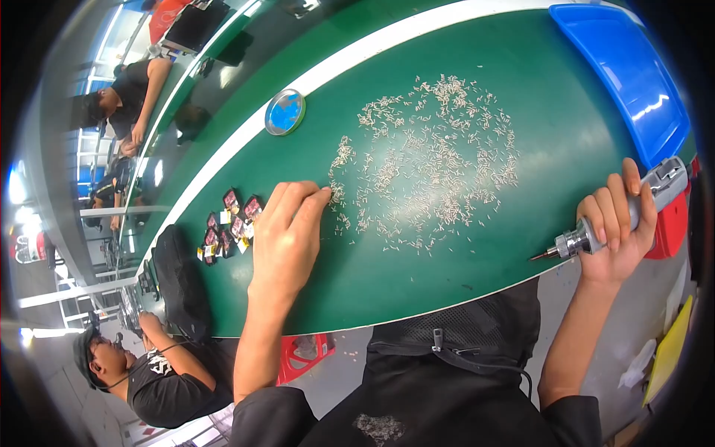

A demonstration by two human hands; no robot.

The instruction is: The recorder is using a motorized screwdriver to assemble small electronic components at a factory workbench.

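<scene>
My right hand (614, 220) is wrapped round a grey electric screwdriver (633, 205). Its thin bit points left, over the table's near edge. A wide scatter of tiny pale pieces, like small screws or pins (447, 160), covers the middle of the green table (536, 97). At the left rim of this scatter is my left hand (289, 227), its fingertips pinched together. Whether a piece is between those fingertips is too small to tell. Left of that hand lies a loose group of small dark parts with red and yellow-white bits (231, 227).
A round dish with a blue inside (285, 112) stands near the far white edge. At the far right sits a blue tray (633, 82). A black pouch (181, 283) lies at the left end. A red stool (304, 354) stands below. Other people (160, 380) work to the left.
</scene>
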